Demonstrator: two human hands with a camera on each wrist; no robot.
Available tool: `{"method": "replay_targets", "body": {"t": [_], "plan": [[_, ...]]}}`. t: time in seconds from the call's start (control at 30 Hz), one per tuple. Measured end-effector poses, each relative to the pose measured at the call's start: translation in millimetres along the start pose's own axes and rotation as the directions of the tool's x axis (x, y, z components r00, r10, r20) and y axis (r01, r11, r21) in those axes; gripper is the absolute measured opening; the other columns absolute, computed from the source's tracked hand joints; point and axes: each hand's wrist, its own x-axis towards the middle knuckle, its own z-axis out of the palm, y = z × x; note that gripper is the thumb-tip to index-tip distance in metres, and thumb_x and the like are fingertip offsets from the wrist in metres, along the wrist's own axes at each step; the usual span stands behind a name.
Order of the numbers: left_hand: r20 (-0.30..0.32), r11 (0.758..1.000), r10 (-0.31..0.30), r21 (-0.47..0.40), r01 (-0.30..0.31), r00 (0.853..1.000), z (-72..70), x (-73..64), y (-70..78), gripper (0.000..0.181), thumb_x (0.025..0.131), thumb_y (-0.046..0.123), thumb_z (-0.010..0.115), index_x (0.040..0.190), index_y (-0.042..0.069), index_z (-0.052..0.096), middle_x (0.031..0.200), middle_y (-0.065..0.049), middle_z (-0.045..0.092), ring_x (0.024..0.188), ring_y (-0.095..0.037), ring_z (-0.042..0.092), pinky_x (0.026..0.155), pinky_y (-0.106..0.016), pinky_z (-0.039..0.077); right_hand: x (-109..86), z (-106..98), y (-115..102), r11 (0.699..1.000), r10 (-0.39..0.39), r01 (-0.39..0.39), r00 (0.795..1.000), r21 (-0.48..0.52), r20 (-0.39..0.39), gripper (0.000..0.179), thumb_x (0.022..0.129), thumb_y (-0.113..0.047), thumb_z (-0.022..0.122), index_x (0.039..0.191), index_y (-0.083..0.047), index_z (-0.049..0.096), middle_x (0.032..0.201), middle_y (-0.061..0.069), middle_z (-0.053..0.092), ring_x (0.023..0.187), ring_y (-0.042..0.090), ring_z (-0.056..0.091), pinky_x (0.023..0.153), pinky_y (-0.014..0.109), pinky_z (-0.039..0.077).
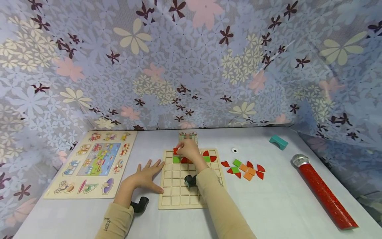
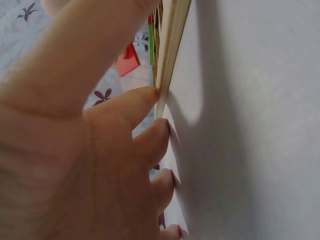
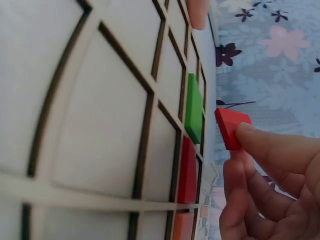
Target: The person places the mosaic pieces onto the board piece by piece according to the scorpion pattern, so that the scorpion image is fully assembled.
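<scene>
A wooden grid board [image 1: 175, 192] lies on the white table. In its upper rows sit green squares [image 1: 176, 160] and red pieces [image 1: 213, 159], some with a rounded side. My right hand [image 1: 189, 149] pinches a red piece [image 3: 231, 127] between thumb and fingertips, raised over the board's far left corner; its full outline is partly hidden by the thumb. With fingers spread, my left hand [image 1: 146, 177] rests at the board's left edge. Its thumb and a fingertip touch that edge, as the left wrist view [image 2: 100, 165] shows from close up.
Loose red, green and orange pieces [image 1: 247, 168] lie right of the board. A patterned card [image 1: 193, 136] is behind it. A picture puzzle [image 1: 125, 166] lies at left. Farther right are an eye-like disc [image 1: 234, 150], a teal arch block [image 1: 278, 142] and a red toy microphone [image 1: 325, 192].
</scene>
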Motion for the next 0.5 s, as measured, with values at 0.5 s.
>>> {"method": "replay_targets", "body": {"t": [0.5], "plan": [[-0.01,1.0,-0.004,-0.025,0.004,1.0,0.1,-0.1,0.6,0.108,0.061,0.04,0.083,0.147,0.008,0.025,0.153,-0.015,0.015,0.138,-0.043,-0.001,0.102,-0.067,-0.008,7.1,12.1,1.3,0.983,0.02,-0.02,1.0,-0.181,-0.004,0.006,0.079,-0.013,0.072,0.084,-0.011,0.069,0.102,0.008,0.067,0.065,0.018,0.056,0.052,0.027,0.042]]}}
